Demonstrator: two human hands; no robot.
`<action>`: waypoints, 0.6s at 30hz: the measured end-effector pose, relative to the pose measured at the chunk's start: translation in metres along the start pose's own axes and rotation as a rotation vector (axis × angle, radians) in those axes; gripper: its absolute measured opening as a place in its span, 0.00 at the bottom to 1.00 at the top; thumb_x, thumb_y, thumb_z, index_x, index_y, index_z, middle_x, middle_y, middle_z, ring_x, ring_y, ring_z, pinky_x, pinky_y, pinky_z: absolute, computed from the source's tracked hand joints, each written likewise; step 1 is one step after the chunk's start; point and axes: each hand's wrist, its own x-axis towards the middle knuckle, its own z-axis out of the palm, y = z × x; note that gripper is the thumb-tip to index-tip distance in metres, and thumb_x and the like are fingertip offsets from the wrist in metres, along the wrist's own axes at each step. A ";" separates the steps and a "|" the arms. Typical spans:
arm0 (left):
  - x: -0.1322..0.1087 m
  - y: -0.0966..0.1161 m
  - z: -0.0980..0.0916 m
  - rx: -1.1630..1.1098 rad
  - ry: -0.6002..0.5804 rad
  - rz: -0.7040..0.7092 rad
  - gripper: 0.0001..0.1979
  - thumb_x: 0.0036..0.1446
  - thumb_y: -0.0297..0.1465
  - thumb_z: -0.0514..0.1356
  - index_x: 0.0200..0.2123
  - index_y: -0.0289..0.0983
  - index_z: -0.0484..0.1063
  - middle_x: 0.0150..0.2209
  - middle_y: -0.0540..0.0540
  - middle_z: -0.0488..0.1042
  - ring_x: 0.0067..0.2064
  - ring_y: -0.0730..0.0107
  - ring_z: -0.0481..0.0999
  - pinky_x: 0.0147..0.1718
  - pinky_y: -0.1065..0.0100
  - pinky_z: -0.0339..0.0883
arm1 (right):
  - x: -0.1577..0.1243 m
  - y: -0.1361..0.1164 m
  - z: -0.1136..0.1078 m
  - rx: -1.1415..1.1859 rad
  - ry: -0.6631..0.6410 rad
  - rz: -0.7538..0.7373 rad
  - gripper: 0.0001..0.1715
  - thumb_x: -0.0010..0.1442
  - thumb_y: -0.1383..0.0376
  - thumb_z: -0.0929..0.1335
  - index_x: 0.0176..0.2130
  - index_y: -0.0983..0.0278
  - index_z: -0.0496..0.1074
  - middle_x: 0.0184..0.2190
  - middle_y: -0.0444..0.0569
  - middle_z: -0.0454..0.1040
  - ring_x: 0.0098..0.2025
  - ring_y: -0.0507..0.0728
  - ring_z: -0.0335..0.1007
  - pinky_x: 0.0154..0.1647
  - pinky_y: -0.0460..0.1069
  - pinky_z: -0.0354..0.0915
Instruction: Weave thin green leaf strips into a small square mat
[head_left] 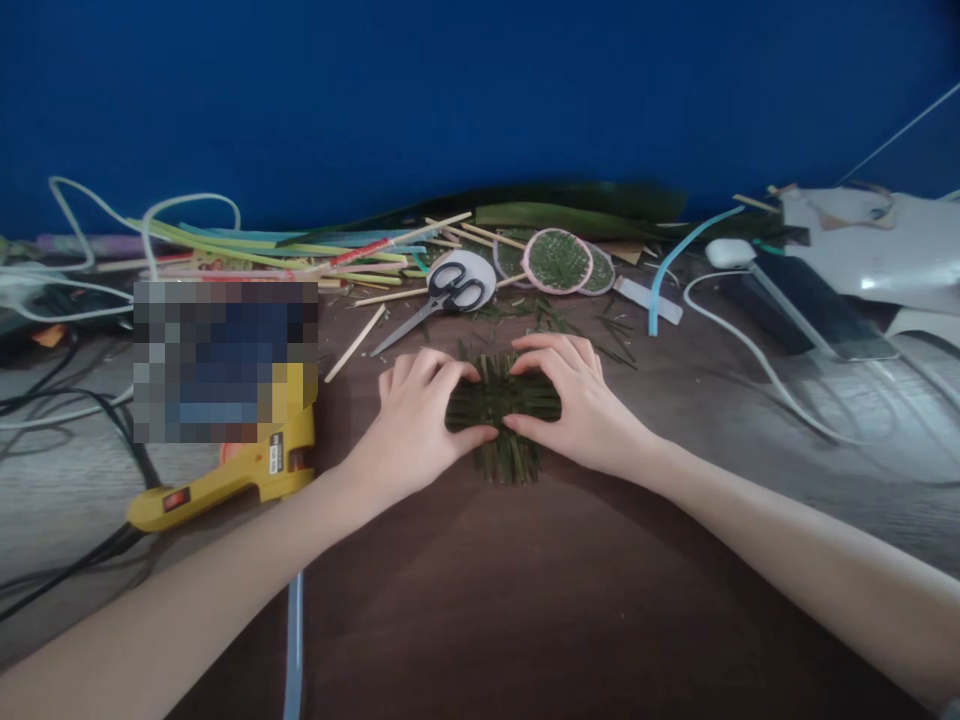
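A small woven mat of green leaf strips (pixel 504 448) lies on the dark brown table between my two hands. The strips cross each other, and their loose ends stick out at the front and the back. My left hand (pixel 424 410) curves round the mat's left side, thumb at the front and index finger at the back. From the right, my right hand (pixel 581 400) grips it the same way, with its thumb tip close to the left thumb. My fingers cover part of the weave. Scissors (pixel 448 292) with dark handles lie beyond my left hand.
A yellow glue gun (pixel 217 490) with a black cord is at left, near a blurred-out patch. Behind are round leaf-filled pieces (pixel 559 262), thin sticks (pixel 356 345), coloured strips and long leaves (pixel 555 215). A phone (pixel 825 305) and white cable (pixel 765 375) lie at right.
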 end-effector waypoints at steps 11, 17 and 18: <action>0.000 0.000 0.001 -0.010 0.005 0.010 0.20 0.48 0.41 0.61 0.42 0.38 0.64 0.41 0.45 0.63 0.46 0.56 0.60 0.43 0.55 0.56 | 0.000 0.001 0.001 0.010 0.015 -0.002 0.15 0.49 0.60 0.69 0.36 0.61 0.62 0.51 0.54 0.63 0.56 0.65 0.52 0.53 0.62 0.53; 0.000 0.000 0.000 -0.016 -0.007 -0.004 0.20 0.48 0.41 0.61 0.42 0.38 0.64 0.41 0.45 0.63 0.46 0.56 0.60 0.43 0.55 0.56 | 0.000 0.000 0.000 0.033 0.013 0.023 0.16 0.49 0.60 0.69 0.36 0.61 0.61 0.50 0.56 0.62 0.55 0.66 0.53 0.51 0.63 0.55; 0.000 0.000 0.000 -0.018 -0.007 -0.005 0.20 0.48 0.41 0.61 0.42 0.38 0.64 0.41 0.45 0.63 0.46 0.55 0.60 0.43 0.55 0.56 | 0.000 -0.001 0.000 0.036 0.014 0.020 0.16 0.49 0.60 0.69 0.36 0.61 0.61 0.50 0.56 0.62 0.55 0.66 0.53 0.51 0.63 0.55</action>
